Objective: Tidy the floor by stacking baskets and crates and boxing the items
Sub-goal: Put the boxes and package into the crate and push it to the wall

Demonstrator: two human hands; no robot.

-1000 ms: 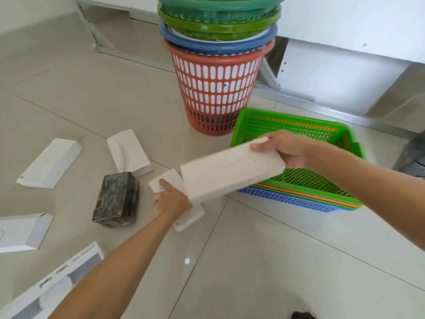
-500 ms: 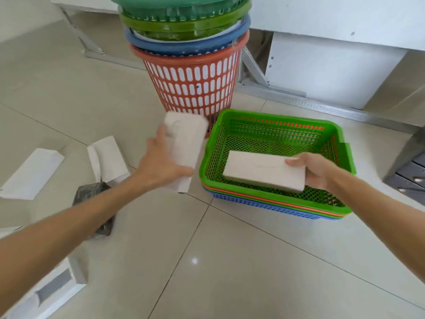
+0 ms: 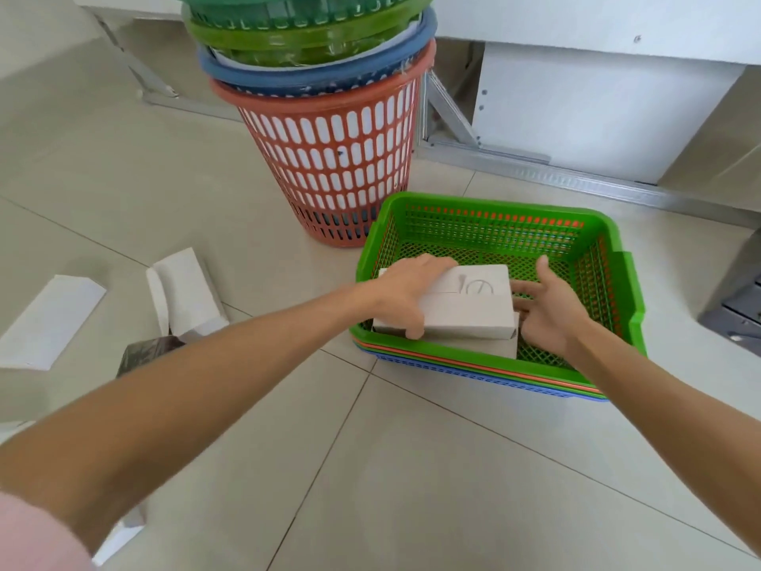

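Left hand point(image 3: 405, 296) grips top white box point(image 3: 467, 309) in green crate point(image 3: 496, 208); right hand point(image 3: 549, 309) at box's right end.

L hand: fingers curled over far edge of the box, thumb under near edge. R hand: fingers loosely spread, thumb up, fingertips touching the box's right end, not closed round it. Top box lies flat on a second white box point(image 3: 490, 348), both inside the crate's near-left part. Crate sits on top of nested crates, orange and blue rims point(image 3: 465, 370) showing below it. Just behind-left: red basket point(image 3: 333, 158) on floor w/ blue and green baskets point(image 3: 304, 47) nested in it. Left on floor tiles point(image 3: 412, 467): open white carton point(image 3: 185, 294), flat white box point(image 3: 45, 319), dark wrapped block point(image 3: 142, 354) partly hidden by L forearm. Metal frame rail point(image 3: 535, 171) along the wall behind.
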